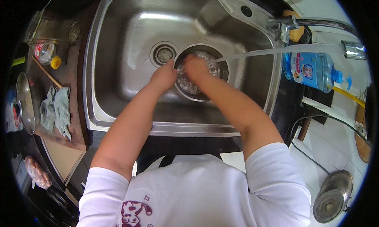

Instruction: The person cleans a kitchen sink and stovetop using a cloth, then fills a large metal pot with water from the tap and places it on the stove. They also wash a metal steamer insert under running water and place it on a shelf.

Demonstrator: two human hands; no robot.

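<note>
A stainless steel bowl [225,67] stands tilted or flat, I cannot tell which, in the stainless steel sink [130,58], right of the drain strainer [164,54]. My left hand [163,74] grips the bowl's left rim, its fingertips partly hidden. Inside the bowl is my right hand [196,67], blurred, in bubbling water; whether it holds anything is hidden. A stream of water [251,53] runs from the chrome faucet [353,50] at the right into the bowl.
Right of the sink lies a blue pump bottle of detergent [314,70]. On the left counter are a gray-green cloth [62,110], a plastic bottle with a yellow cap [46,54], a glass lid [26,102] and a wooden stick [47,71]. A metal pot-like vessel [333,197] is at lower right.
</note>
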